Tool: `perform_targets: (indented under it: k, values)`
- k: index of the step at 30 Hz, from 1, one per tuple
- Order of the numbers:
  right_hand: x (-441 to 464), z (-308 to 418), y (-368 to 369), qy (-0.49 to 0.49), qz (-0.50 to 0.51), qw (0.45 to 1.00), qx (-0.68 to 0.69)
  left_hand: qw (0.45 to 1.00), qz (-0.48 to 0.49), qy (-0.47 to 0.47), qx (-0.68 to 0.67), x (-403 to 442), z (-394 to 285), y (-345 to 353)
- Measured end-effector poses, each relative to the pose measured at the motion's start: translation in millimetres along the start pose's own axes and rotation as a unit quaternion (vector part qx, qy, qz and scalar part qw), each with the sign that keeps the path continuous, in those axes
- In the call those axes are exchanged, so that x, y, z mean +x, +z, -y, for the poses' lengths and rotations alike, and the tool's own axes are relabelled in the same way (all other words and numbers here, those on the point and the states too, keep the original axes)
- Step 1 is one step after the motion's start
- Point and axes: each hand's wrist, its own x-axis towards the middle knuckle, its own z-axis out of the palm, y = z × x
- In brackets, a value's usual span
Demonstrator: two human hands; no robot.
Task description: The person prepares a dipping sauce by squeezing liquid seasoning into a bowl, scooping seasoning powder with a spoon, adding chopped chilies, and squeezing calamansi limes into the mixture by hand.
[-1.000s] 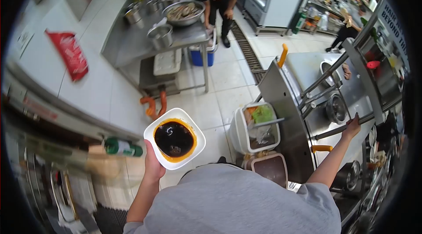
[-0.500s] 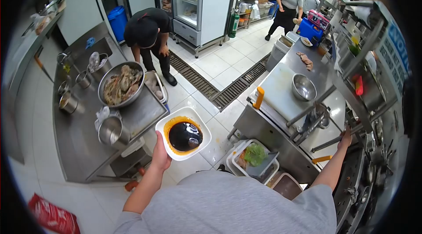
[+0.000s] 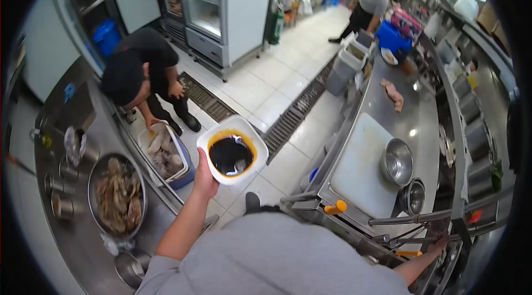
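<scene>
My left hand (image 3: 205, 177) grips the near left edge of a white square bowl (image 3: 258, 151) and holds it out over the floor. Dark brown sauce (image 3: 230, 155) pools inside, with an orange film up the bowl's walls. At the lower right, my right hand (image 3: 439, 246) is beside the metal rails (image 3: 410, 217) of a shelf frame. Its fingers are blurred and partly hidden, so whether they grip a rail does not show.
A white cutting board (image 3: 357, 167) and steel bowl (image 3: 398, 161) lie on the right counter, with orange handles (image 3: 335, 207) at its end. Left, a large pan (image 3: 143, 201) holds shellfish-like food. A person (image 3: 149, 67) bends over a tub (image 3: 183, 170); another (image 3: 372, 4) stands behind.
My view has turned and moved forward along the right counter. The sauce bowl stays in my left hand. The bending person now has a hand at the tub's contents.
</scene>
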Motion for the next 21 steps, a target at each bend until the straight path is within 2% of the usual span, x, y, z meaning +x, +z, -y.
perform_targets:
  k: [3, 5, 6, 7, 8, 9, 11, 14, 17, 21]
  values:
    - [-28, 11, -11, 0.017, -0.024, 0.996, -0.080, 1.000, 0.019, -0.010, 0.006, 86, -7, 23]
    - [-31, 3, -25, 0.002, -0.017, 0.998, -0.057, 0.999, 0.038, -0.016, -0.003, 142, -8, 39]
    - [-23, -4, -44, -0.014, 0.011, 1.000, -0.017, 0.999, 0.049, -0.016, -0.010, 171, -7, 46]
    - [7, -33, -94, -0.049, 0.158, 0.979, 0.117, 0.998, 0.056, -0.023, -0.014, 199, -6, 52]
    - [-28, -7, -50, -0.031, 0.008, 0.999, -0.007, 0.998, 0.057, -0.027, -0.013, 227, -4, 56]
    - [-37, -5, -27, -0.014, -0.060, 0.996, -0.067, 0.997, 0.072, -0.039, -0.009, 253, -4, 66]
    - [-63, -8, 36, 0.007, -0.116, 0.986, -0.122, 0.993, 0.092, -0.067, 0.005, 302, -7, 87]
    - [-95, -38, 133, 0.033, -0.130, 0.976, -0.170, 0.987, 0.112, -0.109, 0.033, 381, 0, 111]
    - [-122, -76, 235, 0.076, -0.123, 0.964, -0.222, 0.983, 0.147, -0.105, 0.015, 472, 11, 140]
    - [-150, -126, 378, 0.146, -0.040, 0.935, -0.320, 0.978, 0.161, -0.126, 0.035, 587, 15, 190]
